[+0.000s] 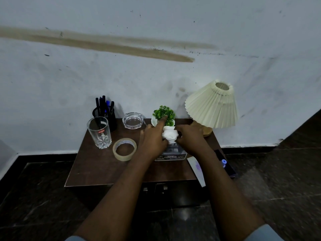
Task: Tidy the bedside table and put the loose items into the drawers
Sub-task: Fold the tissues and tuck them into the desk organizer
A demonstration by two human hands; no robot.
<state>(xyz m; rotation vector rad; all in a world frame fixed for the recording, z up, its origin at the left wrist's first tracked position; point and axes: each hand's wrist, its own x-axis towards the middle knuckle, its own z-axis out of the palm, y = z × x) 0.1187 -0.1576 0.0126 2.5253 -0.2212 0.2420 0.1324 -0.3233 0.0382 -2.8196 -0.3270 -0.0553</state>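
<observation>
Head view, our right hand [189,136] pinching crumpled white tissue [170,134], our left hand [152,139] straight-fingered against it, above bedside table [97,164].

Dim, cool light fills the room, falling from the left: the pen holder [106,117] throws a soft shadow rightward onto the blue-grey wall [156,75]. The lamp [213,105] looks unlit, its pleated shade pale and flat. Small highlights glint on the drinking glass [99,133] and the ashtray [132,120]. The dark desk [97,167] and the floor [34,197] sink toward black, the floor showing one faint sheen. The white tissue [170,134] is the brightest patch, its folds nearly washed out. A phone screen [224,161] glows blue at the desk's right edge. The wide lens bows the skirting line toward the frame edges, and fine detail is smeared throughout.
</observation>
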